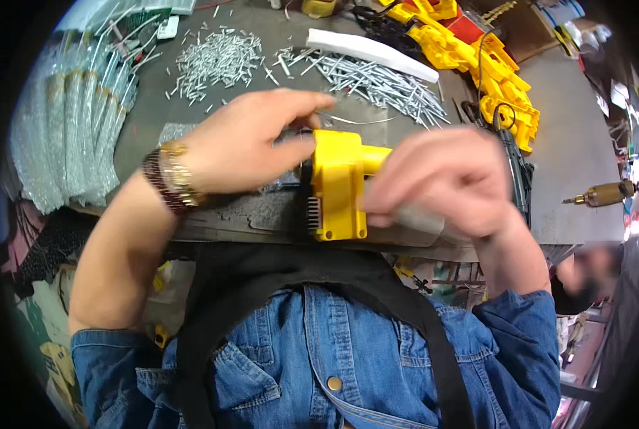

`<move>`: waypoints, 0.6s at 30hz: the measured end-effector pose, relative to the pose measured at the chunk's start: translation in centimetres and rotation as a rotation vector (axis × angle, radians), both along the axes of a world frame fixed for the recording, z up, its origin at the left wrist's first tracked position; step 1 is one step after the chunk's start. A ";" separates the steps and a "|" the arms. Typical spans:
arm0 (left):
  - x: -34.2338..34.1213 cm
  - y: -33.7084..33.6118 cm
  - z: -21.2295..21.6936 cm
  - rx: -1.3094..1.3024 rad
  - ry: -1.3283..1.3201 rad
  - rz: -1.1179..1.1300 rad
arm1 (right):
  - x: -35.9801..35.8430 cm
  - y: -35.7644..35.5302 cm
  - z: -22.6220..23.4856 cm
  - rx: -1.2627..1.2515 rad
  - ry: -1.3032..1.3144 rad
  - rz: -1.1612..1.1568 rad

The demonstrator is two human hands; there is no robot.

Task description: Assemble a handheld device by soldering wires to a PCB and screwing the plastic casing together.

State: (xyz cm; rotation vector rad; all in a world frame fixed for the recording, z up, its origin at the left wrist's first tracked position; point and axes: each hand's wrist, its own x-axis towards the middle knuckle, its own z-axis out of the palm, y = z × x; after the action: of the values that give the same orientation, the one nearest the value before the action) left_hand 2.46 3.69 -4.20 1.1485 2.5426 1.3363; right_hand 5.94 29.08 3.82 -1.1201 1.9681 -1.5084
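A yellow plastic power-tool housing stands at the table's near edge, with a row of dark vent slots low on its left side and a yellow stub sticking out to the right. My left hand grips its upper left edge, thumb against the side and fingers reaching over a dark part that is mostly hidden. Close by the housing's right side is my right hand, smeared by motion, its fingers curled. Whether anything is between those fingers I cannot make out.
Behind my left hand lies a heap of short screws; long screws lie beside a white foam strip. Bubble-wrapped parts with wires fill the left. More yellow housings line the back right. A brass-coloured screwdriver-like tool lies far right.
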 end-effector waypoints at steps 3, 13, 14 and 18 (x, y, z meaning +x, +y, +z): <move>0.1 3.3 -0.9 -0.266 0.268 0.142 | 1.1 -0.8 0.6 0.028 0.046 -0.151; 0.7 4.3 -1.2 -0.088 0.285 0.239 | 1.1 -4.6 -4.7 -0.042 0.014 0.119; 0.8 4.3 -1.3 -0.104 0.257 0.233 | 1.6 -4.4 -4.5 -0.107 -0.081 0.032; 1.1 4.0 -1.4 -0.131 0.216 0.238 | -1.4 0.2 -3.4 0.249 0.037 -0.458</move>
State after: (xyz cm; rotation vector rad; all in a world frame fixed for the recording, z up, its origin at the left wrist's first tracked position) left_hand 3.60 7.67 -5.57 1.0455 2.9520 1.1184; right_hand 4.55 29.23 0.43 -0.6246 2.4759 -1.3960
